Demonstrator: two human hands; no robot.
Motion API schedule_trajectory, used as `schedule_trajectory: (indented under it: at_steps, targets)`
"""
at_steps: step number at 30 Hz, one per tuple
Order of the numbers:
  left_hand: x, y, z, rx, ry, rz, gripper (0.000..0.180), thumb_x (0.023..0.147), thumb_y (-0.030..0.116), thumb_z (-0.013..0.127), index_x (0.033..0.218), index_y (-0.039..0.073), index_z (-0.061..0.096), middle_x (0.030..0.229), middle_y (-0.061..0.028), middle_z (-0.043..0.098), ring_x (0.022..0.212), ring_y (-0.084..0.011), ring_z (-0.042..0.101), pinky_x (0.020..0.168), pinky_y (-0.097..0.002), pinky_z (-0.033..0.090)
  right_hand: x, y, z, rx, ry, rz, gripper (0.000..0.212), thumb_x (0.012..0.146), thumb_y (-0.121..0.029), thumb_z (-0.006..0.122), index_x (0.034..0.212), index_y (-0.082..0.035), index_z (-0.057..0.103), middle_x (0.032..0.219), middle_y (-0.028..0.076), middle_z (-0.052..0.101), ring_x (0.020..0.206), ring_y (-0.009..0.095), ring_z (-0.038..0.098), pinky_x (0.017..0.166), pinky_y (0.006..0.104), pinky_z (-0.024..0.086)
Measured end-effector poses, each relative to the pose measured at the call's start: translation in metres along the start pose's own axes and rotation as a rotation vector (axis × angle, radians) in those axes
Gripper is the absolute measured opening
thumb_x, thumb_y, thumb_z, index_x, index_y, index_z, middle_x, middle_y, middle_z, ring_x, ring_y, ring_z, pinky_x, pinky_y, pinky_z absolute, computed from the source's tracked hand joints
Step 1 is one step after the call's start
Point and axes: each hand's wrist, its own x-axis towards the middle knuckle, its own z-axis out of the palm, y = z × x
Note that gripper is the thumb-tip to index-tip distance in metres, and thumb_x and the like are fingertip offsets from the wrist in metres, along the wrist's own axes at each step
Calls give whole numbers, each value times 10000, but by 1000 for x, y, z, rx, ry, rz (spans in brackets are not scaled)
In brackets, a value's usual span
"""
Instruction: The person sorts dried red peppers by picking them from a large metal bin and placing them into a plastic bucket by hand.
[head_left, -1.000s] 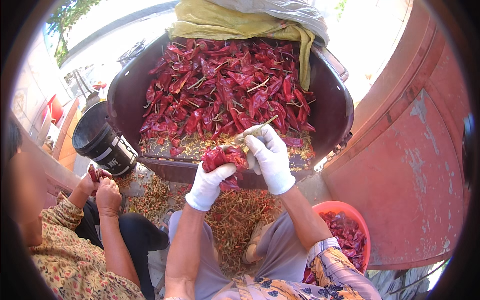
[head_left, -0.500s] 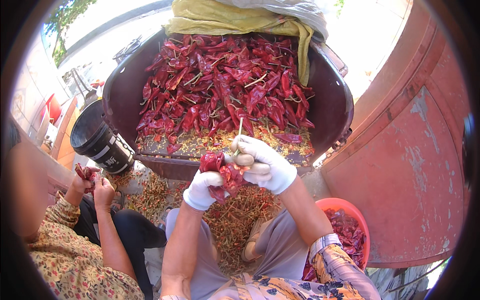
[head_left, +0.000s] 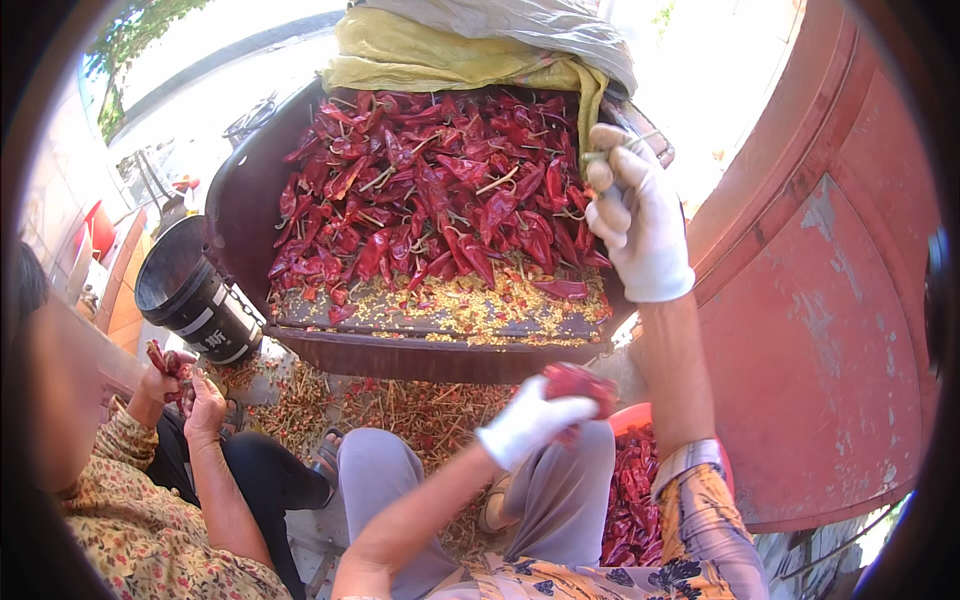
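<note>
Your left hand [head_left: 530,425] grips red chilies [head_left: 580,385] over the red tub [head_left: 640,420]. Your right hand [head_left: 635,215] is raised, clenched on scissors [head_left: 610,160] above the tray [head_left: 240,210].

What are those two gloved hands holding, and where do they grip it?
The left hand clutches red chillies in its fist, above the orange basin. The right hand, raised, pinches something small at its fingertips; I cannot tell what.

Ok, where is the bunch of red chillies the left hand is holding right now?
In the head view, the chilli bunch sits low and centre-right in the gloved left hand, over the red tub beside the knee.
</note>
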Motion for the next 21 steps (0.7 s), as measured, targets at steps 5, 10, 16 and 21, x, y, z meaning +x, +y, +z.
schedule_trajectory:
  at_steps: [5, 10, 16, 21]
  targets:
    - [25, -145, 129, 294, -254, 223, 831, 737, 311, 785, 1389, 34, 350, 1287, -209, 435, 1143, -272, 510, 968, -353, 430, 7, -12, 48, -445, -120, -18, 301, 926, -178, 526, 1147, 18, 587, 855, 41, 613, 542, 24, 460, 452, 180, 355]
    - [1, -101, 118, 666, -655, 120, 817, 726, 342, 747, 1386, 19, 389, 1382, -248, 389, 1203, -363, 482, 1013, -389, 404, -37, 84, 44, -709, -790, -26, 288, 900, -223, 573, 1122, -51, 638, 899, 86, 663, 643, 152, 622, 616, 291, 521]
    - [-17, -41, 45, 466, -820, -55, 491, 841, 276, 658, 1246, 14, 565, 1071, -133, 663, 886, -184, 640, 764, -321, 519, -28, 99, 39, -839, -622, 331, 249, 891, -274, 574, 944, -43, 649, 722, 84, 624, 572, 149, 576, 560, 300, 491]
    - [-20, 6, -7, 280, -821, -24, 360, 883, 199, 625, 1173, -12, 603, 1065, -78, 651, 829, -109, 589, 729, -271, 512, -26, 93, 40, -537, -799, 773, 293, 911, -341, 544, 956, -78, 663, 726, 15, 619, 526, 94, 523, 464, 244, 420]
